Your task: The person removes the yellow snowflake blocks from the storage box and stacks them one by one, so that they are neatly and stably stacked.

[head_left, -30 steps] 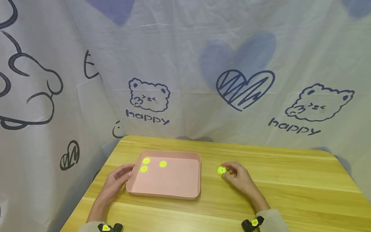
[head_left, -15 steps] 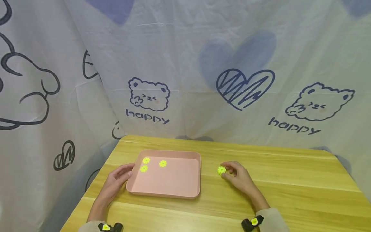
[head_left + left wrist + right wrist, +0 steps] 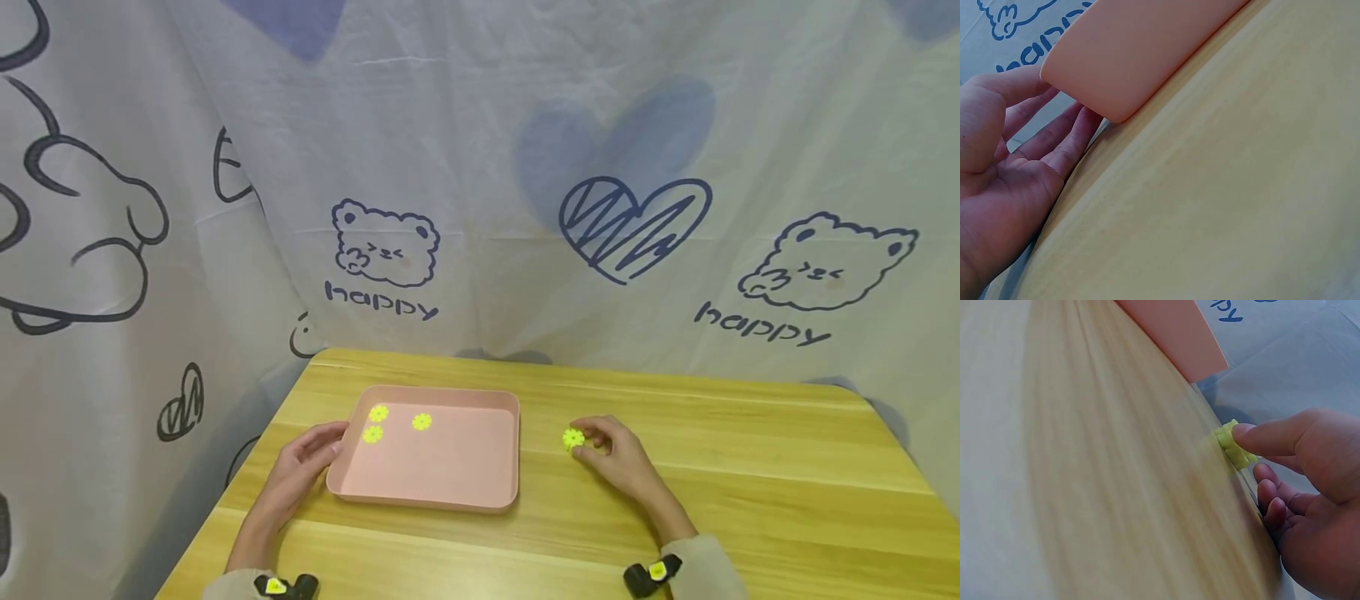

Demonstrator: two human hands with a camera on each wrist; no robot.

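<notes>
My left hand (image 3: pixel 300 467) is at the left side of a shallow pink tray (image 3: pixel 435 472). In the left wrist view its fingers (image 3: pixel 1079 134) reach out to the tray's outer wall and lower edge, with the thumb up at the rim. Inside the tray lie three yellow snowflake discs (image 3: pixel 422 422), two together near the left wall and one farther right. To the right of the tray my right hand (image 3: pixel 622 458) pinches a yellow snowflake disc (image 3: pixel 573 438) between thumb and fingers, close over the table. From the side, this yellow piece looks thick and layered in the right wrist view.
The wooden table (image 3: pixel 712 508) has rounded far corners. A pale curtain (image 3: pixel 495 250) printed with hearts, bears and "happy" hangs right behind its far edge and along the left side. Small black devices (image 3: pixel 654 575) are strapped to both wrists.
</notes>
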